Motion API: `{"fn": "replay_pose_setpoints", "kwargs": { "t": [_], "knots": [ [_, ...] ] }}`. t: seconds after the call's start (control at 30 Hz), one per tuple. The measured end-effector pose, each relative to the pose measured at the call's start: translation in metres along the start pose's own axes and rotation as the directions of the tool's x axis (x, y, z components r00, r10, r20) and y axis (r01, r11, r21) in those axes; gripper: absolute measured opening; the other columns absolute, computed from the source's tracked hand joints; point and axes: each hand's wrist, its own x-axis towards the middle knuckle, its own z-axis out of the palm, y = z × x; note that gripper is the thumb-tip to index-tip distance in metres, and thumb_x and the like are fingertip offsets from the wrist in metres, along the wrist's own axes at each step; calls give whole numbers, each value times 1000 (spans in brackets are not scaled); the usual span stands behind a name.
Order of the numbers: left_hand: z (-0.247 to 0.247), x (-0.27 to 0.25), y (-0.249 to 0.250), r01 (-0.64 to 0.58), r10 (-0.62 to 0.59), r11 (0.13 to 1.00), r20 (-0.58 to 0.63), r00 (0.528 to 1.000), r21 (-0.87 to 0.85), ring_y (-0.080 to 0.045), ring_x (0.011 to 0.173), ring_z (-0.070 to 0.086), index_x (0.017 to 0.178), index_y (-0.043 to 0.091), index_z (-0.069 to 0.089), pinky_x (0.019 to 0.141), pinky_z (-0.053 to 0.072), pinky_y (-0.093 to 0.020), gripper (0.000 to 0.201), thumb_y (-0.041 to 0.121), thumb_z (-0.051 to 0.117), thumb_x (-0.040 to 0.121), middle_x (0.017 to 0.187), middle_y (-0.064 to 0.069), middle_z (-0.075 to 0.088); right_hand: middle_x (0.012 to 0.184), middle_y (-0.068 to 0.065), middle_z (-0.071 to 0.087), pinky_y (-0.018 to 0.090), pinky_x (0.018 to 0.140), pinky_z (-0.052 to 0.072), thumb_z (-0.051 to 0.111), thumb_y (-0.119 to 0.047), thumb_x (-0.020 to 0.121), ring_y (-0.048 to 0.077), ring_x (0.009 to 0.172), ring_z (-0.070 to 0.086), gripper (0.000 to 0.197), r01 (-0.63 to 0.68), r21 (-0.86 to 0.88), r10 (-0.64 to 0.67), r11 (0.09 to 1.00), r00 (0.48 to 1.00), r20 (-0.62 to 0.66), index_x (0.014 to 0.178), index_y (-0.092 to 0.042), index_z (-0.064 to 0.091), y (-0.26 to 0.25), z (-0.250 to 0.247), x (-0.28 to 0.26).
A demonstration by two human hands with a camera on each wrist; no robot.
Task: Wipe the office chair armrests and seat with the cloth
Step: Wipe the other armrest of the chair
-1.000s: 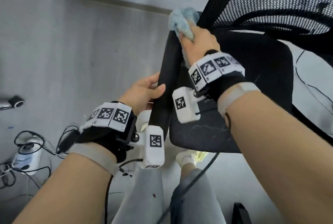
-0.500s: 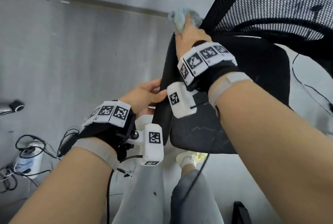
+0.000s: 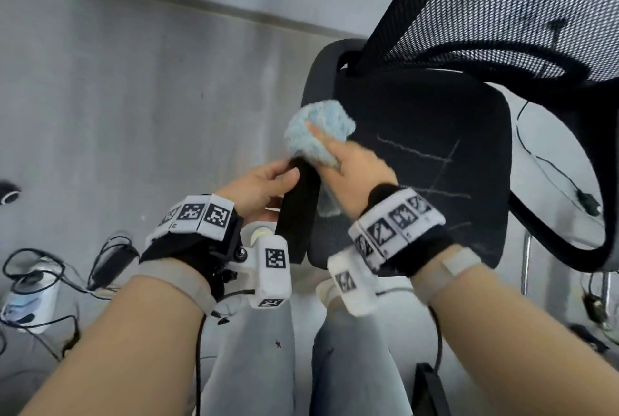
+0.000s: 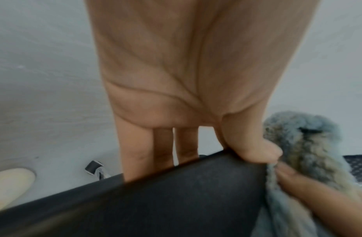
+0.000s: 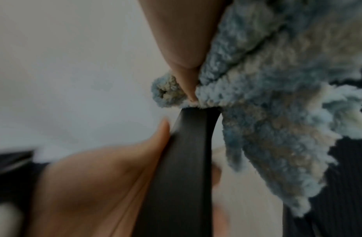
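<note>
One cloth [image 3: 316,134] bunched in right hand [image 3: 360,166], left hand [image 3: 259,189] gripping one armrest [image 3: 299,211], seat [image 3: 432,161] in head view only.

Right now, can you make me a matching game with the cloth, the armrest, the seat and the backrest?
Things:
1. cloth
2. armrest
3. seat
4. backrest

Descriptions:
A. black see-through mesh
B. fluffy and blue, in the right hand
C. black with pale scuff lines
D. black bar gripped by the left hand

Pairs: 1-B, 2-D, 3-C, 4-A
</note>
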Motion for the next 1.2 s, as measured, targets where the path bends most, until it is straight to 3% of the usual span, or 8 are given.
{"fn": "replay_pose_setpoints", "kwargs": {
  "t": [0.33, 0.6, 0.7, 0.83, 0.93, 1.0, 1.1, 1.2],
  "knots": [
    [3, -8, -36, -57, 46, 991, -94, 995, -119, -17, 111, 52, 139, 19, 37, 93, 41, -26, 42, 15, 33, 97, 123, -2, 55, 120, 13, 58, 30, 90, 42, 40, -30, 96, 28, 110, 54, 46, -19, 284, 75, 959, 979, -187, 141, -34, 29, -3, 5, 39],
    [10, -12, -40, -95, 87, 995, -236, 968, -24, 3, 60, 63, 94, 25, 55, 66, 46, -21, 23, 9, 38, 95, 67, 17, 69, 133, 3, 45, 35, 103, 41, 50, -19, 92, 20, 119, 47, 56, 114, 455, -131, 883, 991, 6, 136, -47, 29, 26, 65, -36],
    [19, -15, -39, -133, 142, 990, -303, 942, 49, 0, 71, 62, 114, 25, 56, 64, 47, -19, 26, 15, 39, 96, 82, 16, 68, 116, -6, 47, 20, 99, 39, 55, -15, 90, 10, 109, 48, 51, 171, 603, -182, 779, 982, -42, 127, -45, 39, 47, 70, -48],
    [32, -13, -31, -202, 281, 956, -467, 839, 214, -9, 101, 57, 138, 21, 37, 84, 47, -24, 45, 7, 40, 96, 114, 7, 58, 118, 2, 34, -2, 92, 25, 58, -20, 81, -5, 104, 34, 33, 244, 621, -112, 744, 963, -245, 113, -28, 59, 82, 60, -58],
    [55, -16, -19, -204, 506, 829, -542, 671, 521, -13, 134, 32, 142, 28, 28, 110, 25, -20, 70, 1, 58, 84, 146, -2, 32, 138, 14, 28, 21, 104, 20, 50, -50, 69, 16, 122, 25, 37, 196, 583, 29, 788, 935, -353, 87, -24, 70, 107, 47, -68],
    [84, -17, -10, -231, 624, 716, -456, 634, 658, -5, 137, 21, 139, 34, 28, 103, 16, 0, 81, -2, 64, 77, 151, -1, 22, 142, 7, 27, 35, 108, 17, 44, -57, 65, 19, 127, 23, 43, 173, 573, 71, 801, 923, -377, 83, -28, 70, 119, 35, -77],
    [126, -9, -3, -302, 632, 627, -242, 736, 719, -7, 142, 6, 132, 42, 29, 111, 10, -16, 88, -4, 69, 69, 155, 4, 11, 132, -4, 47, 51, 113, 12, 49, -51, 75, 20, 130, 37, 44, 92, 569, 102, 817, 948, -301, 97, -19, 70, 141, 23, -85],
    [160, 7, -11, -330, 493, 610, -19, 870, 720, -7, 143, 7, 132, 38, 37, 113, 10, -20, 79, 9, 76, 69, 154, 8, 18, 101, 3, 66, 43, 98, 41, 52, -29, 91, 15, 97, 61, 17, -14, 858, 120, 514, 991, -56, 91, -19, 65, 162, 13, -95]
  ]
}}
